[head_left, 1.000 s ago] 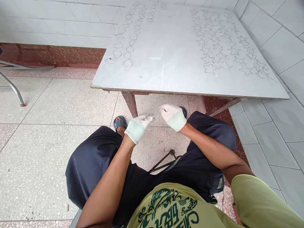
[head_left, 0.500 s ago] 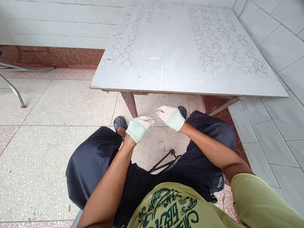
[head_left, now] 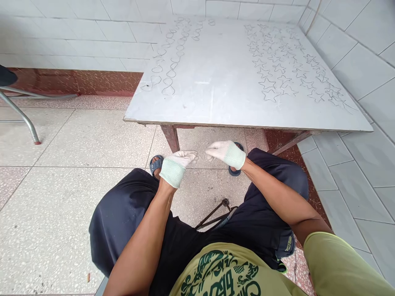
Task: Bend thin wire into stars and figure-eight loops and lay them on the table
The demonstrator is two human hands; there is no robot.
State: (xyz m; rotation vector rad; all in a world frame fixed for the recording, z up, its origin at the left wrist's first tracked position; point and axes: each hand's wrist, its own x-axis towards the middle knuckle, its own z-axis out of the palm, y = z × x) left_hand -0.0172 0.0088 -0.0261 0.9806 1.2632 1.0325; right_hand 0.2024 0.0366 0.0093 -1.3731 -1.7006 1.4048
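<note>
Your count: left hand (head_left: 180,161) and right hand (head_left: 224,152), 2 | sandals (head_left: 155,167), 2 | table (head_left: 228,107), 1 | visible table legs (head_left: 170,138), 2 | star-shaped wires (head_left: 270,99), dozens, too crowded for you to count exactly | looped wires (head_left: 168,93), more than ten

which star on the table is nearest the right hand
The front star of the leftmost column; the others lie farther back or to the right.

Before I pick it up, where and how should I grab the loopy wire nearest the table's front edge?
Probably pinch the rounded near end of that loopy wire, coming from the table's front edge: the thin wire seems to lie flat, its curve faces that edge, and more loops lie behind.
</note>
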